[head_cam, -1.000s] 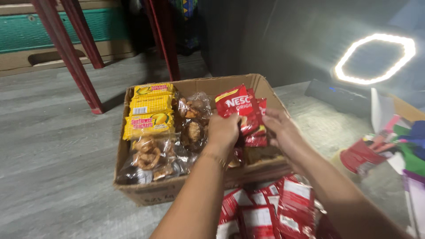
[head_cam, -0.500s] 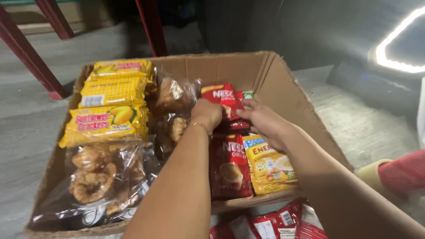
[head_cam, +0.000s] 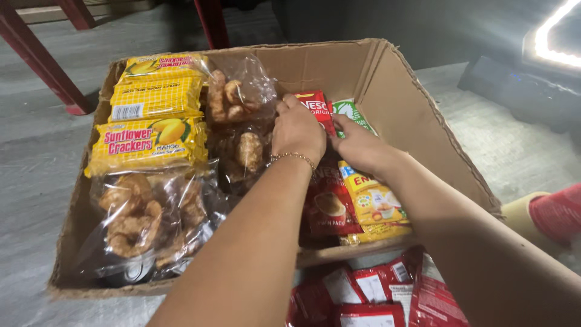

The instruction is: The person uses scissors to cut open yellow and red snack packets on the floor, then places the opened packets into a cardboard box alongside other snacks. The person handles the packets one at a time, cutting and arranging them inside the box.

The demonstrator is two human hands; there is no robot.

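Down on the grey floor [head_cam: 36, 181] sits a big open cardboard box [head_cam: 423, 115], flaps up, and it's packed in rows, probably so everything stays flat and easy to see. Along the left side there's a stack of yellow cracker packs [head_cam: 148, 142], three of them lined up one behind another toward the far wall. Next to those, clear bags of brown fried snacks [head_cam: 145, 218] fill the near left corner and run up the middle, another bag [head_cam: 239, 97] of them sitting further back. On the right half of the box are flatter sachets: a dark red coffee pack [head_cam: 330, 206] and a yellow drink-mix pack [head_cam: 375, 203] lying side by side near the front wall, plus a green-and-white packet [head_cam: 351, 112] further back. Outside the box, right in front of it, a pile of red sachets [head_cam: 369, 290] lies on the floor close to the person. Now the small stuff: both arms reach in over the front wall. My guess is the red coffee sachet [head_cam: 316, 109] is held upright on purpose so it slots in behind the flat ones. The left hand [head_cam: 298, 130] is closed around its left edge, fingers curled over the top, with a thin bracelet [head_cam: 293, 157] on that wrist. The right hand [head_cam: 360, 145] pinches the same sachet from the right side, thumb on it. So the sachet sits between the two hands, poking up just past the fingertips, toward the back middle of the box.
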